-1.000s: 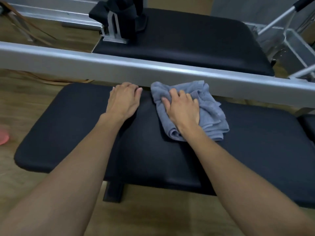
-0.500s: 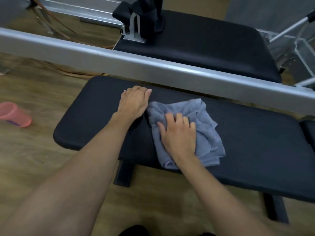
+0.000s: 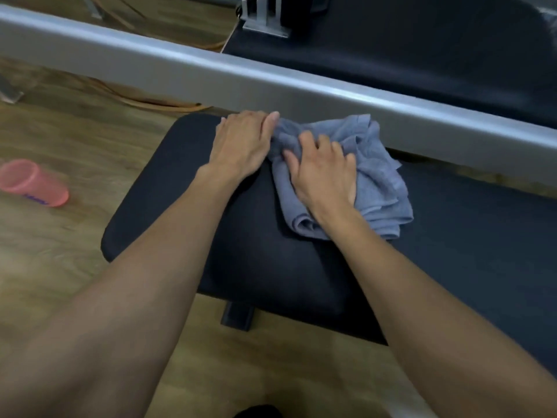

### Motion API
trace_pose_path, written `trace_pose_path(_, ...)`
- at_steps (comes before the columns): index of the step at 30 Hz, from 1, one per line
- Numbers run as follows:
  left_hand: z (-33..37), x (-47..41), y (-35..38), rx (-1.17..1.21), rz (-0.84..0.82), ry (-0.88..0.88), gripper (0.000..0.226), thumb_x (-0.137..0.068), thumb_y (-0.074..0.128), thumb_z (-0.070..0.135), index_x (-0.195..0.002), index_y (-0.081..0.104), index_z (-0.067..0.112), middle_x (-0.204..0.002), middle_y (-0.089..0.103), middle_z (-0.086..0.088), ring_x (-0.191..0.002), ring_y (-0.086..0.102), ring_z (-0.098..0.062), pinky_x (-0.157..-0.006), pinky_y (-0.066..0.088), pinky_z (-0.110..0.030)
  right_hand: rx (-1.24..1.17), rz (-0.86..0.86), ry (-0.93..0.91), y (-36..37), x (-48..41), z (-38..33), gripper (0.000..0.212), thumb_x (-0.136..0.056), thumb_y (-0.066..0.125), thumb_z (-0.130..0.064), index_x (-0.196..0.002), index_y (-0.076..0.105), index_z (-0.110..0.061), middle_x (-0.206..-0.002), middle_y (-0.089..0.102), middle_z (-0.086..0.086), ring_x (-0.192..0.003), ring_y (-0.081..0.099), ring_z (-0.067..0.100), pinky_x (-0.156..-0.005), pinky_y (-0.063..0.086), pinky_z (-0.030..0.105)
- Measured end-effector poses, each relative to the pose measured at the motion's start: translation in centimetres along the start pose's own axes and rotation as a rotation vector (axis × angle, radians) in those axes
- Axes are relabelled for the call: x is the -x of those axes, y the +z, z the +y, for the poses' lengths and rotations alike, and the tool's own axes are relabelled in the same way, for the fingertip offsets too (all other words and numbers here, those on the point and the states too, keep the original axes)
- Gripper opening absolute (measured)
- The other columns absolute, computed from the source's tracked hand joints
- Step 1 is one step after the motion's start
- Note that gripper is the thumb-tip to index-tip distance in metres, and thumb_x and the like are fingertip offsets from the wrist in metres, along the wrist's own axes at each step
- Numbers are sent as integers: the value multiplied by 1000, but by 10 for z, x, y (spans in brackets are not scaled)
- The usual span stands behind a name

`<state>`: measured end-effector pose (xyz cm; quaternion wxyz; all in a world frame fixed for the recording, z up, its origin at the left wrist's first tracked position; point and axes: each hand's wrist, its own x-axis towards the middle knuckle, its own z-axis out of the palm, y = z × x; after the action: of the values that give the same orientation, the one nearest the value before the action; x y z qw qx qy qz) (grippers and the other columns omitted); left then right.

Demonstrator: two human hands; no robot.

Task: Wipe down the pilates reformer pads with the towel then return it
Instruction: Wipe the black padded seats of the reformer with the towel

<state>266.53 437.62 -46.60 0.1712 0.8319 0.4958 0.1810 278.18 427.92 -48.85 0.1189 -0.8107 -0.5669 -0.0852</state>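
A crumpled grey-blue towel (image 3: 373, 164) lies on the long black pad (image 3: 180, 188) of the reformer, close to its far edge. My right hand (image 3: 324, 173) presses down on the towel with its fingers bunching the cloth. Flat on the pad just left of the towel rests my left hand (image 3: 241, 143), its fingertips touching the towel's left edge. A second black pad (image 3: 422, 49) sits behind the silver rail.
A silver metal rail (image 3: 271, 82) runs diagonally across the view just beyond the towel. A pink plastic cup (image 3: 33, 184) lies on its side on the wooden floor at the left. Orange cord (image 3: 156, 104) trails under the rail. A metal bracket (image 3: 265, 19) stands on the far pad.
The towel under my right hand slid toward me and then back up to the rail. My left hand stayed on the pad and now touches the towel. The view shifted right.
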Motion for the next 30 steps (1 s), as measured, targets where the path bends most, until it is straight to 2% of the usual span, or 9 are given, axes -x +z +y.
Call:
trace_pose_path(3,-26,-17,-5,-78,-12,-21,47,-104,29,41,-108,65,10,-115,66,-19,-110,58,-38,-101,39,-51,-2,-84,27,16,-62,0,43,-99,34,-48,-120,52,-15,-118,62,15,-108,57,37,-87,39,49)
trace_pose_path(7,-53,-8,-19,-130,1,-29,37,-102,35,39,-89,63,19,-107,68,-12,-108,57,-35,-101,35,-52,-18,-143,64,19,-91,0,43,-100,30,-45,-117,53,-12,-119,62,16,-108,57,37,-91,35,48)
trace_pose_path(9,-62,1,-25,-127,-4,-15,34,-101,35,36,-92,63,20,-108,68,-6,-109,57,-32,-100,38,-53,12,-69,49,12,-75,-4,44,-100,30,-46,-116,53,-12,-115,62,17,-105,57,37,-89,35,47)
trace_pose_path(11,-66,3,-27,-135,-23,0,36,-101,34,36,-106,66,21,-116,66,-2,-113,55,-28,-101,38,-52,21,-46,41,3,-47,-13,43,-99,33,-48,-114,53,-13,-112,62,17,-103,56,37,-86,36,47)
trace_pose_path(15,-68,-2,-28,-105,-46,-16,39,-102,32,38,-116,65,22,-124,64,-3,-119,53,-28,-103,37,-51,33,-26,21,-15,24,-35,37,-96,42,-48,-110,57,-17,-100,64,14,-92,59,35,-77,40,46)
trace_pose_path(21,-67,-9,-32,-68,-27,-51,48,-101,26,46,-98,67,20,-112,66,-12,-113,53,-33,-100,38,-56,-14,-13,-8,-39,116,-71,32,-95,38,-51,-102,53,-24,-90,59,3,-80,55,23,-72,42,41)
trace_pose_path(24,-74,-18,-37,-31,-62,-89,54,-102,24,48,-106,70,21,-114,66,-13,-115,52,-33,-101,36,-56,-59,-23,-76,-41,142,-95,29,-94,39,-49,-97,52,-24,-84,56,2,-74,52,23,-69,43,41)
trace_pose_path(26,-79,-26,-39,6,-60,-91,59,-101,23,54,-102,73,23,-112,68,-12,-114,54,-32,-102,35,-56,-68,-17,-111,-37,129,-102,29,-94,39,-48,-96,53,-23,-83,57,2,-74,54,24,-68,43,42)
trace_pose_path(30,-96,-43,-42,200,-53,-116,65,-94,26,65,-78,75,26,-97,73,-4,-102,62,-27,-100,41,-49,-47,12,-101,-11,44,-109,35,-94,39,-47,-101,57,-18,-90,63,7,-81,59,29,-70,41,43)
